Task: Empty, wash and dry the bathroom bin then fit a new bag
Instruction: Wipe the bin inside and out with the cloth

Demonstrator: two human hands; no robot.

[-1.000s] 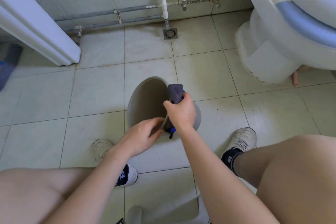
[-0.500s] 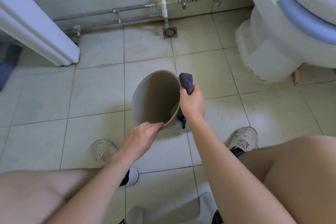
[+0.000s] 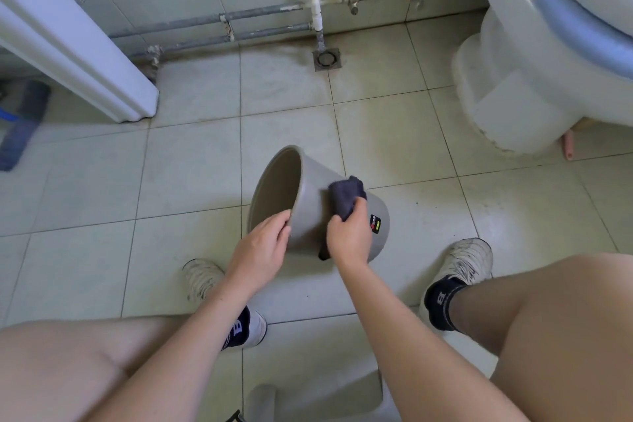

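Observation:
A grey plastic bin is tipped on its side above the tiled floor, its empty mouth facing left. My left hand grips the bin's near rim, fingers curled over the edge. My right hand holds a dark grey cloth and presses it against the bin's outer wall. A small black label shows on the wall next to my right hand.
A toilet stands at the right. A white cabinet is at the left, with a mop head beside it. Pipes and a floor drain run along the back wall. My feet flank the bin.
The bin has turned so its mouth faces left and its outer wall faces up. My right hand has brought the cloth from the rim onto the outer wall.

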